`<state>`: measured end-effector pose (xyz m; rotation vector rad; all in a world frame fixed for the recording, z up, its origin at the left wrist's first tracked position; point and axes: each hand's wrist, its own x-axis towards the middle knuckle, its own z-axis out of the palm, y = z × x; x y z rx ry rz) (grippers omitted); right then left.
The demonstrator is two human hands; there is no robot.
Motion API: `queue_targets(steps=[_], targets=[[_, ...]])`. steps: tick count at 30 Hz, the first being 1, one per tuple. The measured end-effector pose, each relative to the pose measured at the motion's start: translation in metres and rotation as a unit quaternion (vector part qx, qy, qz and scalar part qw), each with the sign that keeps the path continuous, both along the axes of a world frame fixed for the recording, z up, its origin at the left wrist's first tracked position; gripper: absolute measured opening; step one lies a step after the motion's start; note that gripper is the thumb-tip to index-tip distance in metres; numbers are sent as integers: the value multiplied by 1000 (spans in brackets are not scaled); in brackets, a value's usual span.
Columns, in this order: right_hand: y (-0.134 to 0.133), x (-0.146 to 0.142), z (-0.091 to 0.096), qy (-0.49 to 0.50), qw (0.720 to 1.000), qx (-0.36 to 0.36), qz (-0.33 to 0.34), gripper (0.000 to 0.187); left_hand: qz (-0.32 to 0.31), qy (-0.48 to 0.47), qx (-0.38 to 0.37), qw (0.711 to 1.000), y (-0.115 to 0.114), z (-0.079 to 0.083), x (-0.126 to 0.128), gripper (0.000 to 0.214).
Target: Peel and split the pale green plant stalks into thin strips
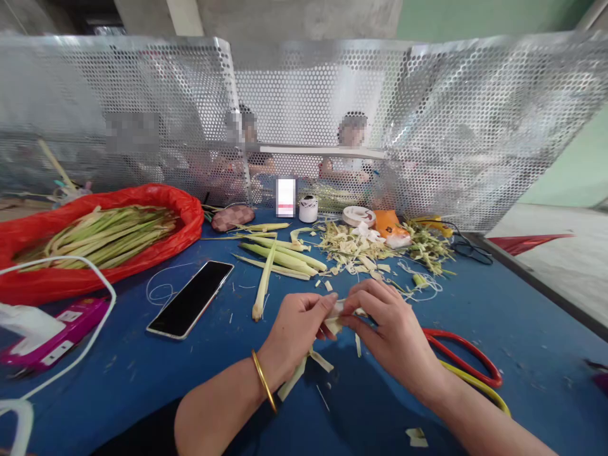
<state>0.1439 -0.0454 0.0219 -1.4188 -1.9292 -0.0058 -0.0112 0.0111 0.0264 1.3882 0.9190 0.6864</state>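
My left hand (299, 322) and my right hand (384, 320) meet above the blue table, both with fingers pinched on a pale plant-leaf strip (334, 325). Fingers hide much of the strip. Below my left hand, more pale strip ends (293, 380) show against the table; I cannot tell whether they join the held piece. Just beyond lie several light green stalks (285, 258), one long stalk (264, 282) pointing towards me. A heap of cut leaf scraps (349, 246) is spread past my right hand.
To the left are a red bag (190, 218) of long stalks, a phone (190, 301) and a purple power strip (78, 323) with white cable. Red (494, 373) and yellow (498, 400) loop handles lie by my right forearm. A perforated metal screen (308, 82) stands behind; people sit beyond it.
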Motion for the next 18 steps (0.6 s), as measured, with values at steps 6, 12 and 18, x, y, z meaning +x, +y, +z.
queue_targets(steps=[6,12,18], targets=[[0,1,0,4,1000,-2,3,15,-28,-41,-63,997,-1,5,-2,38],[0,3,0,-9,999,37,4,11,-15,-60,-111,992,-1,6,-2,28],[-1,3,2,-48,995,79,29,15,-19,-49,-116,992,0,4,-2,32]])
